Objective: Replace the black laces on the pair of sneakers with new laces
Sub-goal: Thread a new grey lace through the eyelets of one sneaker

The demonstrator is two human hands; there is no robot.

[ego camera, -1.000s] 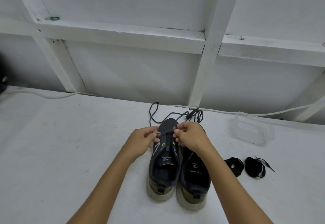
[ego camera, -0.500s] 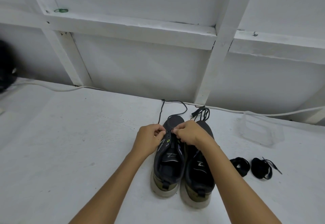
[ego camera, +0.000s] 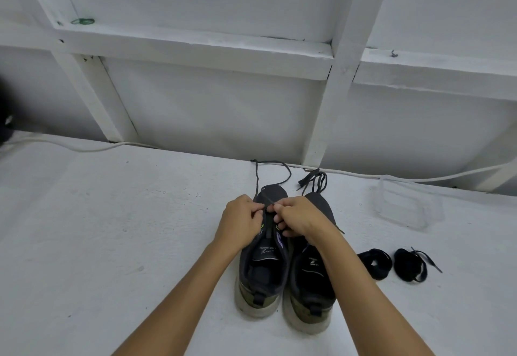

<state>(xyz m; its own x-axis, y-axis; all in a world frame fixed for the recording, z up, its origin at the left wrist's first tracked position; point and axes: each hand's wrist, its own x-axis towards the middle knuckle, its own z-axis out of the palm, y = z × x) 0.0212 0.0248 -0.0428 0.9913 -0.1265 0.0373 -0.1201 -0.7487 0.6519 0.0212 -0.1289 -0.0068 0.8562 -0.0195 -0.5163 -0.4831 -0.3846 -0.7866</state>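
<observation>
Two dark sneakers with pale soles stand side by side on the white surface, toes pointing away from me: the left sneaker [ego camera: 263,269] and the right sneaker [ego camera: 312,280]. My left hand [ego camera: 242,222] and my right hand [ego camera: 299,215] meet over the left sneaker's eyelets, each pinching the dark lace [ego camera: 268,201]. That lace trails off past the toe in a loop [ego camera: 272,163]. A bunched black lace [ego camera: 314,180] lies beyond the right sneaker's toe. Two coiled black laces [ego camera: 375,262] [ego camera: 409,264] lie to the right.
A clear plastic container [ego camera: 405,206] stands at the right rear. A white cable [ego camera: 84,148] runs along the foot of the white framed wall. A dark object [ego camera: 4,129] sits at the far left edge.
My hands have drawn closer together over the left sneaker's toe end. The lace beyond the toe has been pulled from a slack curl into a straighter loop.
</observation>
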